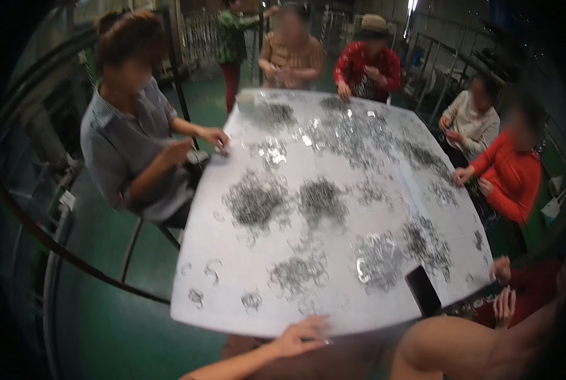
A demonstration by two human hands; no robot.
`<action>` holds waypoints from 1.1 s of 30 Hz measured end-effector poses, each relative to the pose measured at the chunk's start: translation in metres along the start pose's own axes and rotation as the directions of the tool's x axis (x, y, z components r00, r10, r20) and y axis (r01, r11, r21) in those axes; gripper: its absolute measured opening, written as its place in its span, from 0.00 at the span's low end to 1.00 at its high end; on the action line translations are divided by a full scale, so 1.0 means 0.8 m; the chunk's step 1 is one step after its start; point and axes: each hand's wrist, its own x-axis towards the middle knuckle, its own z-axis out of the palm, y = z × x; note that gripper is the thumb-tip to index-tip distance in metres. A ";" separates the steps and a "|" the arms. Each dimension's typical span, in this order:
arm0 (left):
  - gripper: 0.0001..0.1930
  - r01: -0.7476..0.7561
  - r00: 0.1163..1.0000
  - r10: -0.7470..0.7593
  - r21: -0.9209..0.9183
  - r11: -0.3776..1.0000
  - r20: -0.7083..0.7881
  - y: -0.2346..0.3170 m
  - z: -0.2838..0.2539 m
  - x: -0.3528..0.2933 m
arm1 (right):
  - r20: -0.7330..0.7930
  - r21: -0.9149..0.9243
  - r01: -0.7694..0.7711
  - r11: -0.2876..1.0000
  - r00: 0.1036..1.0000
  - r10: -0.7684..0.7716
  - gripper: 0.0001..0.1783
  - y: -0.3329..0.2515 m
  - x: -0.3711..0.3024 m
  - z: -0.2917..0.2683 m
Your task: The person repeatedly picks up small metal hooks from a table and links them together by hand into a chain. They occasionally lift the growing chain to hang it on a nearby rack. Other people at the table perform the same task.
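Observation:
At the near edge of the white table (226, 304), my left hand (302, 335) rests with its fingers stretched to the right and the thumb apart. Nothing can clearly be made out in it. Just beyond the fingertips lie a few thin curved metal pieces (310, 306), and a larger loose pile (299, 273) of them sits farther in. Smaller clusters (252, 301) are spread to the left of the hand. My right hand cannot be made out. A blurred bare limb (447, 348) fills the lower right; whose it is, I cannot tell.
A black phone (423, 291) lies at the near right edge. Dense metal piles (256, 201) and shiny heaps (379, 259) cover much of the tabletop. Several people sit around it, one in grey (131, 139) at left, one in orange-red (514, 174) at right. Another person's hands (504, 307) show at lower right.

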 end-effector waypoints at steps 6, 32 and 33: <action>0.07 -0.010 1.000 0.010 -0.028 1.000 0.009 0.013 0.008 0.016 | 0.025 -0.055 -0.009 0.998 1.000 0.010 0.22 -0.005 0.007 -0.013; 0.09 0.029 0.999 -0.033 -0.138 0.990 -0.026 0.007 -0.003 0.012 | 0.853 -0.184 -0.634 0.751 0.276 0.442 0.08 0.118 -0.280 0.357; 0.08 0.031 0.999 -0.035 -0.146 0.989 -0.023 0.007 -0.002 0.012 | 0.875 -0.192 -0.618 0.762 0.245 0.419 0.08 0.120 -0.282 0.353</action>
